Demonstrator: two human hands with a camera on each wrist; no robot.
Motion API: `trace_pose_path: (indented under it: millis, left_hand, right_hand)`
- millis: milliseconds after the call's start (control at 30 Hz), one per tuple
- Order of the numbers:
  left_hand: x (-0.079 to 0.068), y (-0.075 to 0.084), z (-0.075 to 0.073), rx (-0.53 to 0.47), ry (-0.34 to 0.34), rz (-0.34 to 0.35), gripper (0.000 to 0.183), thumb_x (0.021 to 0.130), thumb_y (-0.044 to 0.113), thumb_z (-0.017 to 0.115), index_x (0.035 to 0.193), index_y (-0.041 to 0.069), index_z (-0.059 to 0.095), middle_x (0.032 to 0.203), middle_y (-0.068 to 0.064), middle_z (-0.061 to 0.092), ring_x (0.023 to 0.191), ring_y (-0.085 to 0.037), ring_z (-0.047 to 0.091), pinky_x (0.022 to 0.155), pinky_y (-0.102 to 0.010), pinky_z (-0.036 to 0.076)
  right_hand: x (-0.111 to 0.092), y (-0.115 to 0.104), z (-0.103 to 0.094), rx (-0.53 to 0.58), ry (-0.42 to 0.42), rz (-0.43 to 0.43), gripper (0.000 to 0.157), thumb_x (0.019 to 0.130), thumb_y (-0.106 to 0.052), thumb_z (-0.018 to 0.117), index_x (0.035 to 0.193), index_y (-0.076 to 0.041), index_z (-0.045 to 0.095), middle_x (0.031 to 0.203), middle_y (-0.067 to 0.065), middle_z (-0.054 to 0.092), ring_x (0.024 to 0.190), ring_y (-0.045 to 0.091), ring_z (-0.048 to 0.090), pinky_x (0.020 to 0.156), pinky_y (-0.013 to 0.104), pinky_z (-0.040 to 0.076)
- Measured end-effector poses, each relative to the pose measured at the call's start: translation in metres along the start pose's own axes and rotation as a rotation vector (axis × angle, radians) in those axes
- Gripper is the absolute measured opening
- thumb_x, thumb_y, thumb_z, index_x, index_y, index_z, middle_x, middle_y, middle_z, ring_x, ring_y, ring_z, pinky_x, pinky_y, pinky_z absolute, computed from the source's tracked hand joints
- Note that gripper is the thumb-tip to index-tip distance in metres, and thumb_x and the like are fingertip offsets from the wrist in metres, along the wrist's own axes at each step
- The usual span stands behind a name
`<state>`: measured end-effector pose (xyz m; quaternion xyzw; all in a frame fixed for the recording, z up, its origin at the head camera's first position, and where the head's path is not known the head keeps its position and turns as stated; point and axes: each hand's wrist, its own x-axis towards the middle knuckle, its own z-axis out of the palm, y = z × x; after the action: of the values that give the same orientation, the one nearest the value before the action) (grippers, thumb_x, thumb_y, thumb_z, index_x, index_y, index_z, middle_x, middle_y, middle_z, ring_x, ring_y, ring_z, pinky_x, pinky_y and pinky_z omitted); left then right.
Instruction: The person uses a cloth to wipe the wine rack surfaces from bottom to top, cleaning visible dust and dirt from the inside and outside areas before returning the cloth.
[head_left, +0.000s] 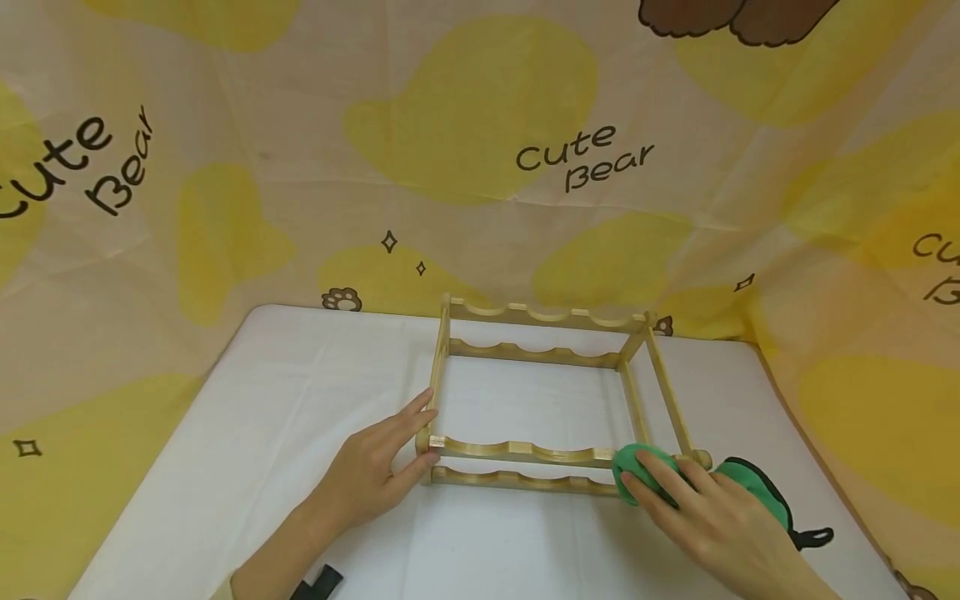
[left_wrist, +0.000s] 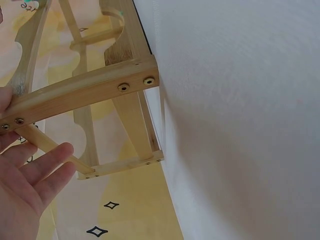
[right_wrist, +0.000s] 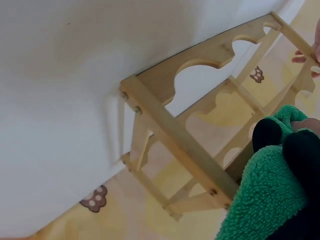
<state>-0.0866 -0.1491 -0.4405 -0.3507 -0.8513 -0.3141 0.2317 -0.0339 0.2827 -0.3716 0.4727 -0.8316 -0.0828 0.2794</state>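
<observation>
A pale wooden rack with scalloped rails stands on the white table. My left hand holds its front left corner. In the left wrist view, fingertips of that hand lie on both sides of the bolted end piece, the lower fingers loose. My right hand grips a fuzzy green cloth against the front upper rail, near the right end. More of the green cloth, with black edging and a black loop, hangs out beyond the hand. In the right wrist view the cloth overlaps the rack's near corner.
The white tabletop spreads around the rack. A yellow and beige printed curtain hangs behind and at both sides. A small black object shows beside the left forearm at the bottom edge.
</observation>
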Motion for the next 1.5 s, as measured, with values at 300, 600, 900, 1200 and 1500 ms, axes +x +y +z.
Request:
trace_pose_path:
  millis: [300, 600, 900, 1200, 1500]
  left_hand:
    - [0.000, -0.001, 0.001, -0.013, 0.009, 0.019, 0.054, 0.092, 0.022, 0.080, 0.139, 0.002, 0.063, 0.149, -0.019, 0.058, 0.117, -0.030, 0.071, 0.091, -0.040, 0.062]
    - [0.000, -0.002, 0.001, -0.004, 0.000, 0.011, 0.049, 0.100, 0.032, 0.071, 0.138, 0.002, 0.063, 0.151, -0.018, 0.057, 0.117, -0.029, 0.071, 0.091, -0.040, 0.062]
    - [0.001, -0.002, 0.001, -0.021, 0.003, 0.012, 0.056, 0.086, 0.014, 0.083, 0.136, 0.000, 0.063, 0.151, -0.020, 0.056, 0.117, -0.030, 0.071, 0.090, -0.037, 0.062]
    - [0.003, 0.001, 0.000, -0.064, 0.019, 0.032, 0.061, 0.077, 0.001, 0.084, 0.135, 0.003, 0.064, 0.150, -0.022, 0.056, 0.116, -0.031, 0.071, 0.094, -0.030, 0.060]
    - [0.001, 0.003, -0.002, -0.095, 0.003, -0.001, 0.057, 0.077, 0.000, 0.082, 0.132, 0.003, 0.067, 0.149, -0.021, 0.056, 0.120, -0.030, 0.069, 0.097, -0.030, 0.058]
  right_hand:
    - [-0.016, 0.013, 0.000, 0.014, 0.031, 0.049, 0.051, 0.117, -0.016, 0.023, 0.124, -0.006, 0.072, 0.127, 0.019, 0.069, 0.083, 0.032, 0.065, 0.042, 0.025, 0.038]
    - [-0.022, 0.019, -0.005, 0.001, 0.054, 0.045, 0.049, 0.117, -0.019, 0.025, 0.124, -0.004, 0.072, 0.124, 0.020, 0.069, 0.072, 0.029, 0.060, 0.041, 0.024, 0.038]
    - [-0.009, 0.025, -0.015, 0.031, 0.171, 0.071, 0.046, 0.117, -0.024, 0.032, 0.119, -0.005, 0.074, 0.119, 0.018, 0.072, 0.070, 0.028, 0.061, 0.040, 0.028, 0.043]
    - [0.017, 0.040, -0.036, 0.046, 0.256, 0.109, 0.049, 0.114, -0.039, 0.039, 0.113, -0.009, 0.078, 0.112, 0.018, 0.073, 0.069, 0.028, 0.062, 0.043, 0.035, 0.050]
    - [0.048, 0.065, -0.042, 0.021, 0.245, 0.065, 0.046, 0.113, -0.039, 0.041, 0.116, -0.010, 0.076, 0.116, 0.017, 0.071, 0.073, 0.030, 0.062, 0.043, 0.042, 0.053]
